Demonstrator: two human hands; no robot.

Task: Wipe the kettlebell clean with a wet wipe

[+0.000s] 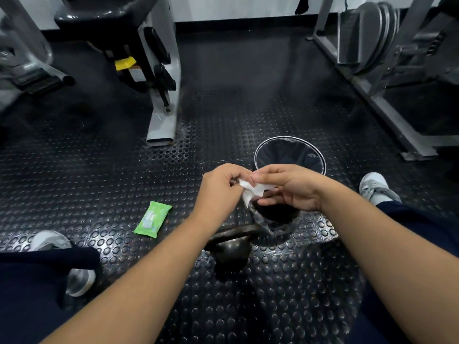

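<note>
Forearms (149, 281) extend; left hand (218, 192) and right hand (293, 187) fingers (267, 178) pinch a wet wipe (253, 191) over the kettlebell (231, 249), seemingly unfolding it before wiping

No wording is being shown clearly enough to be read. Print is being carried on the green wipe packet (152, 219) and on the machine's yellow and white stickers (129, 67), but it is blurred.

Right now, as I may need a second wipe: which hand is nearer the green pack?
Left. The left hand holds the wipe right of the pack; the right hand holds it too, farther right, by the bin.
</note>
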